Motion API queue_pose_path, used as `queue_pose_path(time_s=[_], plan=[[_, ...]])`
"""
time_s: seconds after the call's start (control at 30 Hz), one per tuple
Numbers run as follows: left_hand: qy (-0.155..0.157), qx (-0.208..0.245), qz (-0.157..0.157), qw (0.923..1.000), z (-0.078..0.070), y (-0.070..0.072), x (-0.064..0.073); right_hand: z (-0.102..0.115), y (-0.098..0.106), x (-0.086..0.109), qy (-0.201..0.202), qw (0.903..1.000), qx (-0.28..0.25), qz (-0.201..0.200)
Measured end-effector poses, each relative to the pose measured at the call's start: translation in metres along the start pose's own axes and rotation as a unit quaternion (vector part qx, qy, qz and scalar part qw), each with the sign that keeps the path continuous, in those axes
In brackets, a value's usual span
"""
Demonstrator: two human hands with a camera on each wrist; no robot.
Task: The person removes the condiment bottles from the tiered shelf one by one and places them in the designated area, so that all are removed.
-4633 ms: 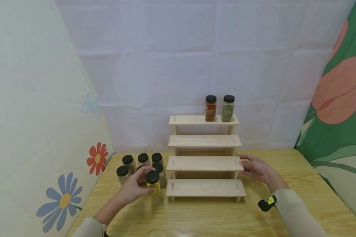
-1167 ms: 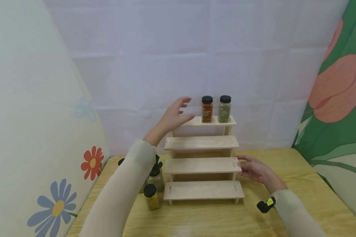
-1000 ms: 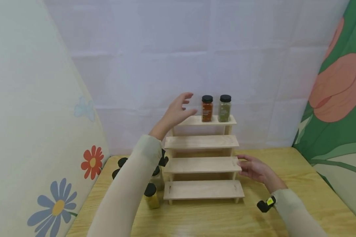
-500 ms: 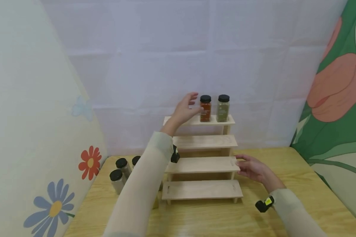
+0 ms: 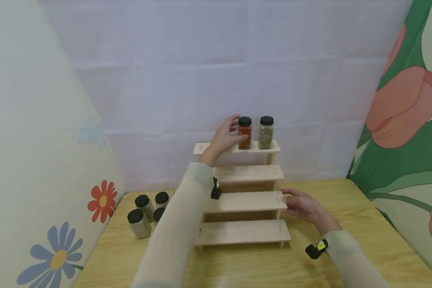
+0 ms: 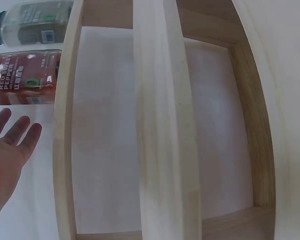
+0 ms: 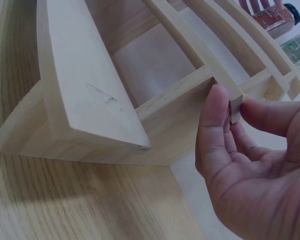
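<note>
A four-step wooden display rack [image 5: 243, 233] stands on the table. On its top step are a red sweet pepper spice jar [image 5: 245, 130] and a green spice jar [image 5: 265, 137], both upright with black lids. My left hand [image 5: 223, 141] reaches around the red jar from the left, thumb in front; in the left wrist view, the fingertips [image 6: 31, 137] show a small gap from its glass. At the third step down, my right hand [image 5: 304, 206] pinches the rack's right end between thumb and fingers, clearer in the right wrist view.
Several black-lidded spice jars [image 5: 139, 225] cluster on the table [image 5: 108, 244] left of the rack, partly hidden by my left sleeve [image 5: 176, 228]. A white cloth [image 5: 173, 80] hangs behind. Patterned panels [image 5: 399, 120] flank both sides.
My left hand has left the yellow spice jar on the table, now hidden behind the sleeve, and moved up and right to the red jar. The right hand keeps its hold on the rack.
</note>
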State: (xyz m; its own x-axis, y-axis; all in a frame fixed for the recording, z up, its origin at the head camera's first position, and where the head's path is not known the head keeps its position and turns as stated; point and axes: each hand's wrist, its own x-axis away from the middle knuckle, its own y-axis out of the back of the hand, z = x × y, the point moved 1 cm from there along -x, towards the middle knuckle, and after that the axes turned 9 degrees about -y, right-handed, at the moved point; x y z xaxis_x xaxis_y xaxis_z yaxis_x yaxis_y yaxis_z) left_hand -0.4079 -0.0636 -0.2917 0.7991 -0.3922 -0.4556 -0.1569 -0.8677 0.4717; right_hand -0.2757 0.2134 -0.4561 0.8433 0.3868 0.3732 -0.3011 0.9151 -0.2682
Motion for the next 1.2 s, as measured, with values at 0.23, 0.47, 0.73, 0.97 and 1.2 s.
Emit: queue_pose_path(time_s=[0.23,0.47,0.73,0.97,1.2], plan=[[0.002,0.009,-0.003,0.9999,0.005,-0.007,0.001,-0.001,0.000,-0.003,-0.001,1.0000,-0.006,-0.002],[0.016,-0.004,-0.029,0.9994,0.007,-0.005,0.003,-0.002,-0.003,-0.008,-0.005,1.0000,-0.003,-0.002],[0.025,-0.022,-0.057,0.9978,-0.011,0.006,0.006,-0.002,-0.006,-0.011,-0.005,1.0000,0.004,0.003],[-0.001,-0.030,-0.042,0.9987,-0.027,0.012,0.005,0.003,0.003,-0.008,-0.001,0.9999,0.013,0.000],[-0.010,-0.040,-0.040,0.9983,-0.029,0.016,0.015,0.003,0.006,-0.007,-0.010,0.9999,0.011,0.003]])
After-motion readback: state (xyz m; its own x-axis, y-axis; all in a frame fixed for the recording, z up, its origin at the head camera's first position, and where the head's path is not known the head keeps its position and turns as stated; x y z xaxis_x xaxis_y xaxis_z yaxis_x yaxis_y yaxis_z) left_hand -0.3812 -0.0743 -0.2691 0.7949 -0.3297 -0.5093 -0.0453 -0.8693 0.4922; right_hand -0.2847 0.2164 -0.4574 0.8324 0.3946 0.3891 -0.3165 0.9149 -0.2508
